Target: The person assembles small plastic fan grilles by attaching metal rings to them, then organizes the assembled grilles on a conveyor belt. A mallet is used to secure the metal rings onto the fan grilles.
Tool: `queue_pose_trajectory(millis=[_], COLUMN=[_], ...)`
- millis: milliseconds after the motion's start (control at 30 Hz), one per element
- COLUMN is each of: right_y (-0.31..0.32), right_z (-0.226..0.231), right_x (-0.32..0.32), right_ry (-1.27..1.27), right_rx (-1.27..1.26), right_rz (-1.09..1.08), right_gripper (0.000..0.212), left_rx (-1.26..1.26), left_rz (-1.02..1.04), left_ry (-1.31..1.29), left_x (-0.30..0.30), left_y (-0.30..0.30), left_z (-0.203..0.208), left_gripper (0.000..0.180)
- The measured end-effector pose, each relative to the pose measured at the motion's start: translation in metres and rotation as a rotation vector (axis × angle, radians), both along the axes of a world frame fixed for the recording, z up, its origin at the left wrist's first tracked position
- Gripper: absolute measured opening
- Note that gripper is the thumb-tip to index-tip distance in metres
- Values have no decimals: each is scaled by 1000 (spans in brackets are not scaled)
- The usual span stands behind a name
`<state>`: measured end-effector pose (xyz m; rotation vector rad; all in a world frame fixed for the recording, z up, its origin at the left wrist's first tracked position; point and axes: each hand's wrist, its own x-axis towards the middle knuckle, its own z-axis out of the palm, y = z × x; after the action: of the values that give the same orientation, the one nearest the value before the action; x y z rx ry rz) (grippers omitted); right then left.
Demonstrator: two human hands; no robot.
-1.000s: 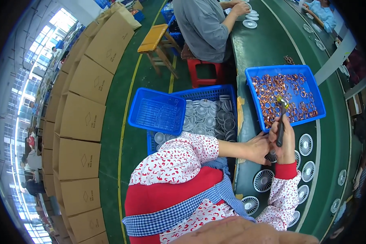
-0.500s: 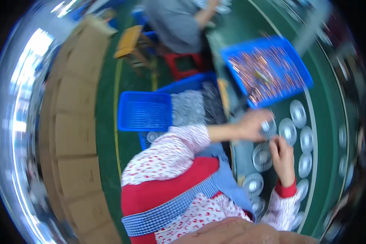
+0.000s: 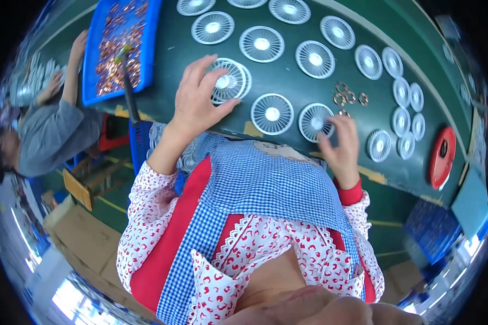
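Note:
My left hand point(image 3: 194, 97) is curved around a clear-white spoked plastic disc point(image 3: 222, 82), thumb on one side and fingers on the other. This disc overlaps a second one that peeks out at its right edge. To the right, my right hand point(image 3: 342, 142) has its thumb and fingertips at the rim of another spoked disc point(image 3: 312, 123) near the table's front edge. Between them lies a single spoked disc point(image 3: 272, 114). Several small copper-coloured rings point(image 3: 350, 97) rest just beyond my right hand.
Rows of similar discs point(image 3: 261, 44) cover the green table point(image 3: 287, 81). At the left stands a blue tray point(image 3: 149, 49) of copper-coloured pieces, with a dark-handled tool point(image 3: 129, 95) over its edge. A red oval dish point(image 3: 443, 158) sits far right. A co-worker point(image 3: 59, 130) is at the left.
The view has swung round, so the tray now appears at the left and the copper rings have come into sight. My hands, close together before, are now farther apart over separate discs.

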<state>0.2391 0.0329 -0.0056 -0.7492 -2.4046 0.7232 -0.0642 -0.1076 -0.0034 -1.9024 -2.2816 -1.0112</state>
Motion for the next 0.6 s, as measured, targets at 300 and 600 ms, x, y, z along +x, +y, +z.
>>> queue_pose_trajectory(millis=[300,600], right_y=[-3,-13], right_z=[-19,-12], right_x=[-5,-68], right_ry=[-203,-79], right_rx=[79,-52], right_rz=[16,378], right_gripper=[58,61], left_rx=[-142,42], left_rz=[34,4], left_ry=[-4,39], left_x=[4,21], left_y=[8,22], left_z=[-26,-14], left_gripper=[56,55])
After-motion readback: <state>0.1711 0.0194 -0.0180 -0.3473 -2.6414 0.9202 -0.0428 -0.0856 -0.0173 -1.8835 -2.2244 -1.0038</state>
